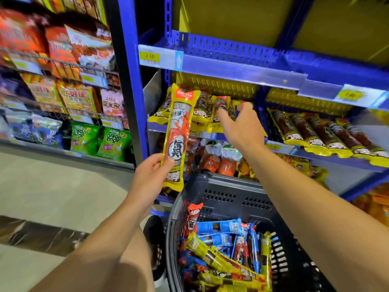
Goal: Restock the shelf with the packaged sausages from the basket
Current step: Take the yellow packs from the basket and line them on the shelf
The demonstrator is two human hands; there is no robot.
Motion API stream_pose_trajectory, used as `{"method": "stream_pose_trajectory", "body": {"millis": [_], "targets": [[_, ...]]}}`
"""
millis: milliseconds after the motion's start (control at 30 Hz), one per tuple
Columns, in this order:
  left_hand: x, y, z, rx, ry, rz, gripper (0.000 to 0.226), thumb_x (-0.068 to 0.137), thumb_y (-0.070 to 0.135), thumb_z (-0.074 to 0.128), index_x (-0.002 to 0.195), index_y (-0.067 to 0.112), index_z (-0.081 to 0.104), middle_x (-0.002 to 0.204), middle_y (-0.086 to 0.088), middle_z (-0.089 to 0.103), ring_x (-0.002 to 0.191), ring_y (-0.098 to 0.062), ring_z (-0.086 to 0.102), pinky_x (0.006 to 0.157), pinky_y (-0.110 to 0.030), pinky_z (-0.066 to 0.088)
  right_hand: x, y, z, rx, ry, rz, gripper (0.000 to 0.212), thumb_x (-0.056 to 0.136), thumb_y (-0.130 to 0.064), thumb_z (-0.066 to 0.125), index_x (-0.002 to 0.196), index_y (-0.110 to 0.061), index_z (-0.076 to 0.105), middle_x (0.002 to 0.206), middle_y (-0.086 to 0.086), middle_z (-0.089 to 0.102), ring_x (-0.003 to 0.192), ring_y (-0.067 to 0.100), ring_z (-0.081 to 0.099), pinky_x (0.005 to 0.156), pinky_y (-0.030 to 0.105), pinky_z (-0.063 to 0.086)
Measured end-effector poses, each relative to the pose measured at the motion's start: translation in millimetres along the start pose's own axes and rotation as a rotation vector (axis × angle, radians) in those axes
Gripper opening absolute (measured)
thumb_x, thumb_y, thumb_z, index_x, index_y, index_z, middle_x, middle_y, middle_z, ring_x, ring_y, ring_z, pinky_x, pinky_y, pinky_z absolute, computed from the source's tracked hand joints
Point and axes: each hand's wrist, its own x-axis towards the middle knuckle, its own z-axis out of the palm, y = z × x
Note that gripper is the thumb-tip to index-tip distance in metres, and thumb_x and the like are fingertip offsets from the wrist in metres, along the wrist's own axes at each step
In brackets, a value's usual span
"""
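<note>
Now — left hand (149,175) grips sausage pack (179,131) | right hand (242,125) fingers spread at shelf (242,137) edge

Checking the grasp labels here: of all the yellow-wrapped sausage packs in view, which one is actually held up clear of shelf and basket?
The yellow pack gripped at its lower end by the left hand, upright in front of the shelf. The others lie on shelves or in the basket.

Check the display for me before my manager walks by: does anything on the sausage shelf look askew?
Mildly. The yellow sausage packs right of the right hand lie fanned at a slant, their ends overhanging the blue shelf's front edge. No spill or damage shows.
</note>
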Motion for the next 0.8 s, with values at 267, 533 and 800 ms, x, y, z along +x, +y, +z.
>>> {"method": "stream_pose_trajectory", "body": {"millis": [267, 533, 800], "targets": [[-1, 1, 1, 0.009, 0.002, -0.011, 0.015, 0.095, 0.027, 0.059, 0.103, 0.020, 0.069, 0.099, -0.001, 0.075, 0.096, -0.023, 0.070, 0.090, -0.055, 0.053, -37, 45, 10, -0.500, 0.060, -0.638, 0.060, 0.090, -0.047, 0.045, 0.140, -0.016, 0.051, 0.144, 0.008, 0.050, 0.134, 0.037, 0.040, 0.111, 0.054, 0.032], [-2, 3, 1, 0.003, 0.010, -0.017, 0.016, 0.095, 0.027, 0.058, 0.105, 0.019, 0.068, 0.099, -0.002, 0.075, 0.095, -0.023, 0.071, 0.088, -0.052, 0.055, -20, 40, 15, -0.559, -0.058, -0.500, 0.068, 0.091, -0.051, 0.039, 0.152, -0.021, 0.033, 0.158, 0.004, 0.032, 0.146, 0.033, 0.022, 0.119, 0.052, 0.020], [-5, 3, 5, 0.009, 0.014, -0.032, 0.016, 0.095, 0.026, 0.058, 0.104, 0.018, 0.069, 0.097, -0.001, 0.075, 0.094, -0.022, 0.071, 0.084, -0.047, 0.057, -13, 41, 14, -0.532, -0.107, -0.446, 0.068, 0.095, -0.048, 0.044, 0.155, -0.023, 0.025, 0.160, 0.002, 0.027, 0.148, 0.031, 0.016, 0.121, 0.048, 0.014]]}}
